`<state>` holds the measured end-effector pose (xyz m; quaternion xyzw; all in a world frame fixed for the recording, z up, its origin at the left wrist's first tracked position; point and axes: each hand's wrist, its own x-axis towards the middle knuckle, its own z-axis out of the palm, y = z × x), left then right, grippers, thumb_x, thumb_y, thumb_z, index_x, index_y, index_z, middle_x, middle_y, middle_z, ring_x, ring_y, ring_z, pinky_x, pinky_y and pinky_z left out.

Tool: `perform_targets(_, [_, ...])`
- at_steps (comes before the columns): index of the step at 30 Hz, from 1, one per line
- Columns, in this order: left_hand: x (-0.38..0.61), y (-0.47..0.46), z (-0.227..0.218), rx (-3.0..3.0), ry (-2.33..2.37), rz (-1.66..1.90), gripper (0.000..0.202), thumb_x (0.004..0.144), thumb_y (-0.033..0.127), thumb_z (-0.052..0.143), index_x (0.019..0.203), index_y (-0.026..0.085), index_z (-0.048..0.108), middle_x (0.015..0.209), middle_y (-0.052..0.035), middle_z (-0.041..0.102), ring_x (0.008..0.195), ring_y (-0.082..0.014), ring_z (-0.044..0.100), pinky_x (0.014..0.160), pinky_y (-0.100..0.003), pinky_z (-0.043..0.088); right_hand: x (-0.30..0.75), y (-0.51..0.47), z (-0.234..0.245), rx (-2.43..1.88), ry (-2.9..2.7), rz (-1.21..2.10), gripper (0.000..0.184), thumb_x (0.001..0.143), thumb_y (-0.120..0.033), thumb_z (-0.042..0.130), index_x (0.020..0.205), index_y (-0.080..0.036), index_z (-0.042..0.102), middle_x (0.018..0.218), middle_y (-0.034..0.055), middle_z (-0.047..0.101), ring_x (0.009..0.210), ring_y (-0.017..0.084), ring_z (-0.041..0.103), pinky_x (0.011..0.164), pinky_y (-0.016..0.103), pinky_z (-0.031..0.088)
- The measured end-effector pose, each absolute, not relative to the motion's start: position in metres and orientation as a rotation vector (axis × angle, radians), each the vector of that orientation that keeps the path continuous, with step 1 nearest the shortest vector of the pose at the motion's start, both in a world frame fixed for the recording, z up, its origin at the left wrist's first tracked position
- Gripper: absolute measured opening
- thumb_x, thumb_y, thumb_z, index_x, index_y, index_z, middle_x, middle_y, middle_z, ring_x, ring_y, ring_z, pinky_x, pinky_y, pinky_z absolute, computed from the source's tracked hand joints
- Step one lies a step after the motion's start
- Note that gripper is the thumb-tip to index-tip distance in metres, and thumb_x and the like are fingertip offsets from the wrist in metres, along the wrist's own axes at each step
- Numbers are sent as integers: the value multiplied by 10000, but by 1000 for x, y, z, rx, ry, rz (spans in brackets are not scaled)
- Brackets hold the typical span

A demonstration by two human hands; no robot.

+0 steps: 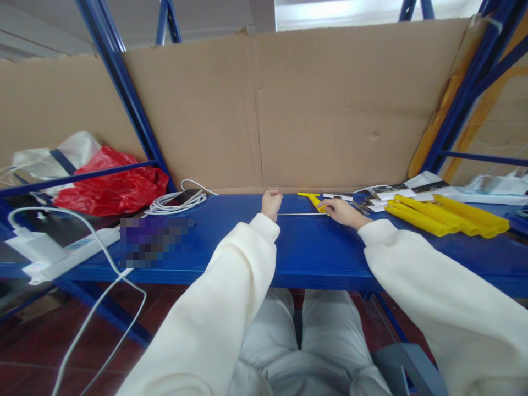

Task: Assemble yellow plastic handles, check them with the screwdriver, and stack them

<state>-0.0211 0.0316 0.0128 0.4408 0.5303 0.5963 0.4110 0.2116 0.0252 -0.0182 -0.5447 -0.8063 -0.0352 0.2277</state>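
My left hand (271,204) is closed in a fist on the blue shelf (231,242), gripping the left end of a thin pale rod or strip (299,214) that lies across the shelf. My right hand (340,211) is closed on the rod's right end, where a yellow scraper-like tool (312,198) lies against its fingers. Both arms wear white sleeves.
Several yellow tubes (445,217) and black-and-white packets (396,191) lie at the right. A coiled white cable with a phone (181,200), a red bag (111,187), a white power strip (61,256) and a cardboard backing (330,110) are also in view. Blue rack posts (124,93) flank the shelf.
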Motion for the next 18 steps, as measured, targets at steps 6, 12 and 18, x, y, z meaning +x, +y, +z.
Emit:
perform_targets(6, [-21, 31, 13, 1141, 1349, 1468, 176, 720, 31, 618, 794, 181, 565, 830, -47, 638, 877, -191, 640, 693, -270, 471, 212, 26, -18, -1478, -2229, -93, 330, 882, -102, 518, 1085, -205, 757, 1080, 79, 770, 961, 229, 727, 883, 332, 554])
perform_targets(12, [-20, 29, 13, 1165, 1352, 1441, 173, 719, 34, 625, 779, 183, 562, 855, -61, 650, 883, -196, 639, 676, -266, 470, 209, 24, -16, -1524, -2231, -146, 334, 869, -106, 545, 1117, -196, 750, 1086, 94, 766, 970, 240, 723, 890, 331, 542])
perform_targets(18, [-18, 25, 15, 1222, 1384, 1373, 157, 732, 60, 626, 828, 173, 573, 911, -62, 666, 900, -183, 640, 674, -245, 467, 204, 20, -15, -1575, -2272, -240, 355, 931, -156, 515, 1213, -193, 727, 1183, 112, 742, 1049, 260, 714, 943, 367, 521])
